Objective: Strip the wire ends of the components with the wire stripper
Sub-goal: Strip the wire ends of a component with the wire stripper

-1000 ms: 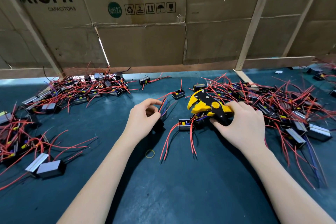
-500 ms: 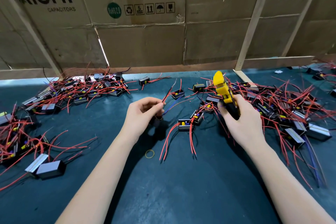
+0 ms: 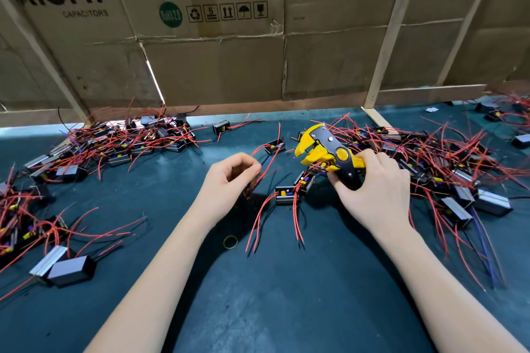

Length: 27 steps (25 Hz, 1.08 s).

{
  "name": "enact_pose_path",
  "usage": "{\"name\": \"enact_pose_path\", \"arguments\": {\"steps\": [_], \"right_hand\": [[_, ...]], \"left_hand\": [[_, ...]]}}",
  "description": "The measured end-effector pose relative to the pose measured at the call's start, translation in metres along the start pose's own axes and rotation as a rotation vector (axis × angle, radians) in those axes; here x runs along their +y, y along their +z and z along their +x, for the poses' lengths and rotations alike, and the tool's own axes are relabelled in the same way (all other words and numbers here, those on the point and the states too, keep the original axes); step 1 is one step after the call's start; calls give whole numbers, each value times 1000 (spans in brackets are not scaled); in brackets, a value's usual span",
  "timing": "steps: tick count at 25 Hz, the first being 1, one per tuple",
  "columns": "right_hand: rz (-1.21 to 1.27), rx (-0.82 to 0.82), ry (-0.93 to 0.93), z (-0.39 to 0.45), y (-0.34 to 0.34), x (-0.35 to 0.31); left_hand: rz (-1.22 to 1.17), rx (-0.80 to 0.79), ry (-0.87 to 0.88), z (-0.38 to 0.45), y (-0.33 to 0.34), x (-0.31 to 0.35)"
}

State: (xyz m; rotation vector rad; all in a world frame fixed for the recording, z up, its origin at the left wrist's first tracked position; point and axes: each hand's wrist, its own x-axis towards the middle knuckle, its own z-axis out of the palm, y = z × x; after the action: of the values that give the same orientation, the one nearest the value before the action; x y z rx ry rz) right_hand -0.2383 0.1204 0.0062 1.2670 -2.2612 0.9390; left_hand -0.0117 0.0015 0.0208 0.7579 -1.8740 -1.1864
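Head view: the yellow-and-black plastic wire stripper (image 3: 329, 152) lies on its side just right of centre on the dark green bench mat (image 3: 272, 289), its yellow jaws parted and pointing toward 9 o'clock. The right hand (image 3: 372, 189) curls fingers and thumb around its black handles. The left hand (image 3: 229, 180), at 9 o'clock from the tool, pinches a thin red wire (image 3: 265, 170) between thumb and fingertips. Half a second ago the stripper stood upright, nose toward 12 o'clock; now it is tipped flat.

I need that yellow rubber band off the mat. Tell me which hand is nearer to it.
Left. The left hand pinches red wires just above the rubber band; the right hand holds the wire stripper farther off to its right.
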Motion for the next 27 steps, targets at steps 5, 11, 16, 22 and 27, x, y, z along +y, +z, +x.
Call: {"name": "enact_pose_path", "arguments": {"steps": [5,11,16,22,27], "right_hand": [[-20,10,33,0,2,0],[-66,29,34,0,5,-1],[-79,1,8,-1,7,-2],[-102,-30,1,-2,8,-2],[-138,29,-61,-3,5,-5]], "left_hand": [[-10,-87,80,-5,3,11],[-16,-155,38,-7,8,14],[-31,-155,19,-7,9,13],[-8,-108,-14,-7,9,13],[49,-156,-6,-9,16,15]]}}
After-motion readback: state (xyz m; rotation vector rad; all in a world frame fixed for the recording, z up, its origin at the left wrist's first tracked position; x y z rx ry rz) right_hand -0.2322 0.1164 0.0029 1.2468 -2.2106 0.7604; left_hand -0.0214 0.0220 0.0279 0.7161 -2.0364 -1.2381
